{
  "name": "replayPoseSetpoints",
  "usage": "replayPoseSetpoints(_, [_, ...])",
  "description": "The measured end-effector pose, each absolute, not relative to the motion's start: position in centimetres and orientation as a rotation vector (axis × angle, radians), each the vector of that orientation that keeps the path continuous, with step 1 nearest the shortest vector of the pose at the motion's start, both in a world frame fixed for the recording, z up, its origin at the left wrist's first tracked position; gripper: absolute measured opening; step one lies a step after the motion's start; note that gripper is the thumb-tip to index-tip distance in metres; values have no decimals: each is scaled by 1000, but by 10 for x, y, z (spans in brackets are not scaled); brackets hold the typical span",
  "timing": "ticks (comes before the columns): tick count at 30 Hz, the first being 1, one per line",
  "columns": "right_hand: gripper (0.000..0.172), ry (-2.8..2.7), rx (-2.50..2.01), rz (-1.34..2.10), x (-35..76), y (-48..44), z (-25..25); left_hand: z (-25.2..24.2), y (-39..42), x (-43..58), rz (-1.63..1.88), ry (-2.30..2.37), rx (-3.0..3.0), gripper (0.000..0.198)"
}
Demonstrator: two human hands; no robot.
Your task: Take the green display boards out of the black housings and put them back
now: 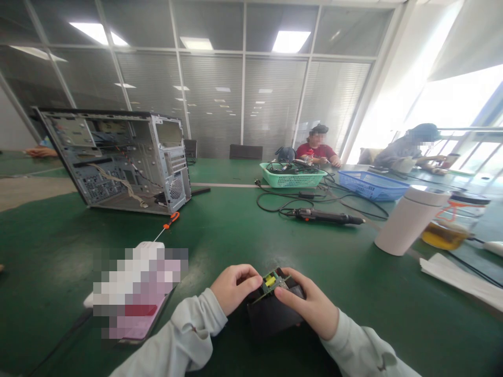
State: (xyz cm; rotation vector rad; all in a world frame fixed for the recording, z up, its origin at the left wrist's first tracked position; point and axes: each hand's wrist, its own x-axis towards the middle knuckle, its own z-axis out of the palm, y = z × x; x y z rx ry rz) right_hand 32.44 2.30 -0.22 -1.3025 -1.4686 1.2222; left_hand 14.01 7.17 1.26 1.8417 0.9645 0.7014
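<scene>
- My left hand (236,287) and right hand (308,306) are close together in front of me, both clamped on the same item.
- Item held: a small green circuit board (273,281) carrying a yellow component, pinched between both hands at its edges.
- Directly below the board, at 6 o'clock, is a black casing (273,311). My right fingers lie over it. Whether the board is seated inside it, I cannot tell.
- At 10 o'clock, just beside my left forearm, lies a pixelated object (135,290), too obscured to identify.
- At 11 o'clock, an open computer tower (118,162) stands on the green table (220,235), with an orange-handled screwdriver (171,220) near its base.
- At 1 o'clock: an electric screwdriver (324,216), a green basket (293,175) and a blue basket (373,186).
- At 2 o'clock: a white tumbler (411,220) beside a glass jar (446,235) holding amber liquid.
- At 3 o'clock: white paper (463,277).
- Two co-workers sit well apart from me, at 1 o'clock (316,152) and 2 o'clock (408,149).
</scene>
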Motion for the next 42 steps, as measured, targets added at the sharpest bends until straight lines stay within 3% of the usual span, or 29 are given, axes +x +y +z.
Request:
replayPoseSetpoints(10, [53,-1398,-1315,1235,319,19,7,10,74,141,689,978,1899,34])
replayPoseSetpoints(22, [70,-1339,-1280,1292,320,21,6,12,74,140,725,977,1911,38])
replayPoseSetpoints(32, [65,-1361,-1258,1303,319,16,12,13,71,140,773,942,1849,36])
replayPoseSetpoints(42, [43,-1777,-998,541,328,8,20,48,51,132,1108,890,2474,23])
